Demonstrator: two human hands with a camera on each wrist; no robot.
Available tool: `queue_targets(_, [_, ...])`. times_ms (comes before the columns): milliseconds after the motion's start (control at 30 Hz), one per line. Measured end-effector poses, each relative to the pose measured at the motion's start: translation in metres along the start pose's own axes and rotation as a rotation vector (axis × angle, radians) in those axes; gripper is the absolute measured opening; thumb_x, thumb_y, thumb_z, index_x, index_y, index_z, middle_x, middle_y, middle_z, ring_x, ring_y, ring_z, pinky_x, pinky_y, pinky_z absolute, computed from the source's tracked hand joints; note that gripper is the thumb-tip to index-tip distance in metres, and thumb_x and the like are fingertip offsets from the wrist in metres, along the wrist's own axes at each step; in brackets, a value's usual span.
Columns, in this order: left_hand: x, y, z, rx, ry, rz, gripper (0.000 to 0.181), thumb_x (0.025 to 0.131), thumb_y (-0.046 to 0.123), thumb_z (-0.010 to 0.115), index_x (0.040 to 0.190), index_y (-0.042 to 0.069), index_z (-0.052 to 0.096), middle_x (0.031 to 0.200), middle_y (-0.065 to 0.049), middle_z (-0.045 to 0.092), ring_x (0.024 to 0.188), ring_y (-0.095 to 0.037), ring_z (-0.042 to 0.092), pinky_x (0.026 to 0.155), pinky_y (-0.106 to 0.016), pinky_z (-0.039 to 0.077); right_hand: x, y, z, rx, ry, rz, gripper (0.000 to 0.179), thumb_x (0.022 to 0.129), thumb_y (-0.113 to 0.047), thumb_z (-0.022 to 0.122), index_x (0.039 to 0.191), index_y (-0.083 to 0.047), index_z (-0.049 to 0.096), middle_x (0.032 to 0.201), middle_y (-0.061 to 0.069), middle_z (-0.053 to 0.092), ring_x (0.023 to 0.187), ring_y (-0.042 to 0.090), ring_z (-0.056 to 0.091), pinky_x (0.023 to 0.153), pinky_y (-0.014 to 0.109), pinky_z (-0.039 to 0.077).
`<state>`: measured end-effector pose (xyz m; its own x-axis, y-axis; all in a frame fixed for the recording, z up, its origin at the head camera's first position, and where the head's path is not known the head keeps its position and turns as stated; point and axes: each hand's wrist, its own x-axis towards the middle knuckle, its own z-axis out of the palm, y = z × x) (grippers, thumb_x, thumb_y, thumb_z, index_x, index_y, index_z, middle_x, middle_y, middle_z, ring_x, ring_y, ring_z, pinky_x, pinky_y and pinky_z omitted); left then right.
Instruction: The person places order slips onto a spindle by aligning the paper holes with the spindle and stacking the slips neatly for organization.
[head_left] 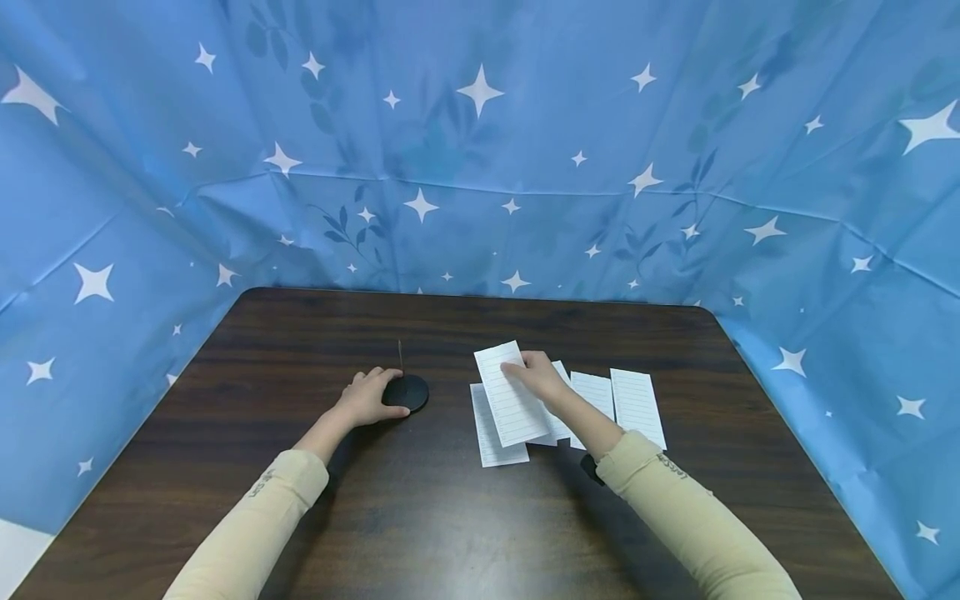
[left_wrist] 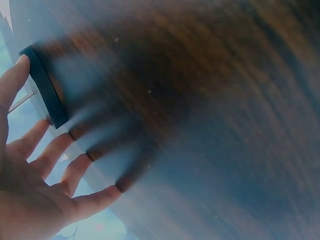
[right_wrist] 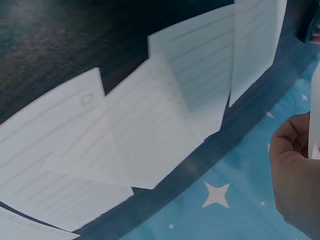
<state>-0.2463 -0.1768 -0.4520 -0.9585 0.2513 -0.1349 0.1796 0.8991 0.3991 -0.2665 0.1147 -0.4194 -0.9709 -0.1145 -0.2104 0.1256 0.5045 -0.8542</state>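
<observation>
Now pinching sheet point(head_left: 508, 408) in right hand point(head_left: 538, 377), partly hiding other sheets point(head_left: 638, 408). Pinching black disc point(head_left: 412, 393) at sheet's nine o'clock with left hand point(head_left: 366, 399).

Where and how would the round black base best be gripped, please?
Likely grip the round black base by its rim, low from the left, where the left hand holds it: it is flat, and the thin upright rod would hinder gripping from above.
</observation>
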Motion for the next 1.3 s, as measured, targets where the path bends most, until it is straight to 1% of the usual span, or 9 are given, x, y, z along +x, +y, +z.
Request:
queue_targets(133, [-0.001, 0.000, 0.000, -0.009, -0.012, -0.006, 0.072, 0.082, 0.037, 0.071, 0.140, 0.007, 0.041, 0.134, -0.023, 0.046, 0.114, -0.045, 0.044, 0.090, -0.065, 0.041, 0.001, -0.006, 0.002, 0.034, -0.009, 0.028, 0.034, 0.093, -0.022, 0.056, 0.114, 0.004, 0.063, 0.111, 0.017, 0.065, 0.100, 0.024, 0.054, 0.096, 0.042, 0.042])
queue_targets(267, [-0.001, 0.001, -0.004, -0.022, -0.034, 0.002, 0.073, 0.083, 0.037, 0.071, 0.141, 0.006, 0.040, 0.134, -0.023, 0.045, 0.114, -0.045, 0.043, 0.090, -0.065, 0.041, 0.001, -0.013, 0.003, 0.050, -0.028, 0.033, 0.031, 0.093, -0.021, 0.056, 0.108, 0.004, 0.065, 0.098, 0.013, 0.067, 0.092, 0.021, 0.053, 0.087, 0.035, 0.043])
queue_targets(367, [-0.001, 0.002, -0.008, -0.049, -0.053, 0.008, 0.076, 0.083, 0.037, 0.070, 0.143, 0.006, 0.036, 0.136, -0.024, 0.043, 0.116, -0.045, 0.041, 0.092, -0.065, 0.039, 0.001, -0.020, 0.003, 0.042, -0.038, 0.015, 0.029, 0.093, -0.021, 0.057, 0.105, 0.004, 0.065, 0.091, 0.010, 0.066, 0.086, 0.018, 0.052, 0.079, 0.030, 0.042])
queue_targets(467, [-0.002, 0.002, -0.011, -0.079, -0.068, 0.021, 0.078, 0.083, 0.037, 0.070, 0.144, 0.005, 0.033, 0.137, -0.026, 0.042, 0.118, -0.047, 0.040, 0.093, -0.064, 0.040, 0.002, -0.027, 0.005, 0.046, -0.051, 0.002, 0.029, 0.093, -0.021, 0.057, 0.106, 0.003, 0.065, 0.092, 0.010, 0.066, 0.083, 0.017, 0.053, 0.076, 0.027, 0.042])
queue_targets(567, [-0.005, 0.001, -0.013, -0.112, -0.070, 0.039, 0.076, 0.085, 0.036, 0.068, 0.144, 0.003, 0.033, 0.138, -0.028, 0.040, 0.121, -0.049, 0.038, 0.094, -0.063, 0.041, 0.002, -0.035, 0.008, 0.051, -0.063, -0.007, 0.030, 0.093, -0.020, 0.057, 0.108, 0.004, 0.065, 0.097, 0.012, 0.066, 0.083, 0.017, 0.054, 0.074, 0.025, 0.043])
queue_targets(800, [-0.010, -0.004, -0.009, -0.187, 0.007, 0.094, 0.063, 0.089, 0.030, 0.064, 0.139, 0.001, 0.040, 0.140, -0.027, 0.041, 0.128, -0.047, 0.038, 0.102, -0.062, 0.036, 0.004, -0.048, 0.019, 0.071, -0.076, 0.025, 0.028, 0.092, -0.021, 0.058, 0.107, 0.002, 0.065, 0.097, 0.011, 0.066, 0.080, 0.016, 0.054, 0.069, 0.024, 0.043])
queue_targets(933, [-0.011, -0.005, -0.006, -0.212, 0.063, 0.109, 0.056, 0.090, 0.028, 0.064, 0.136, 0.001, 0.046, 0.137, -0.025, 0.046, 0.127, -0.044, 0.042, 0.103, -0.059, 0.038, 0.004, -0.054, 0.026, 0.086, -0.074, 0.028, 0.028, 0.092, -0.022, 0.059, 0.108, 0.000, 0.066, 0.097, 0.011, 0.067, 0.079, 0.015, 0.055, 0.067, 0.024, 0.045])
queue_targets(1133, [-0.013, -0.003, -0.014, -0.301, 0.154, 0.146, 0.040, 0.091, 0.022, 0.062, 0.125, 0.001, 0.057, 0.125, -0.021, 0.059, 0.117, -0.038, 0.054, 0.097, -0.055, 0.045, 0.005, -0.064, 0.036, 0.120, -0.054, 0.022, 0.025, 0.092, -0.021, 0.059, 0.102, 0.001, 0.067, 0.091, 0.009, 0.066, 0.078, 0.016, 0.053, 0.066, 0.024, 0.043])
queue_targets(1300, [-0.014, 0.001, -0.022, -0.354, 0.211, 0.184, 0.033, 0.091, 0.015, 0.061, 0.121, -0.001, 0.060, 0.120, -0.021, 0.062, 0.111, -0.036, 0.059, 0.093, -0.052, 0.049, 0.008, -0.071, 0.044, 0.129, -0.050, 0.031, 0.025, 0.092, -0.021, 0.060, 0.101, 0.001, 0.067, 0.091, 0.009, 0.065, 0.079, 0.016, 0.050, 0.067, 0.026, 0.039])
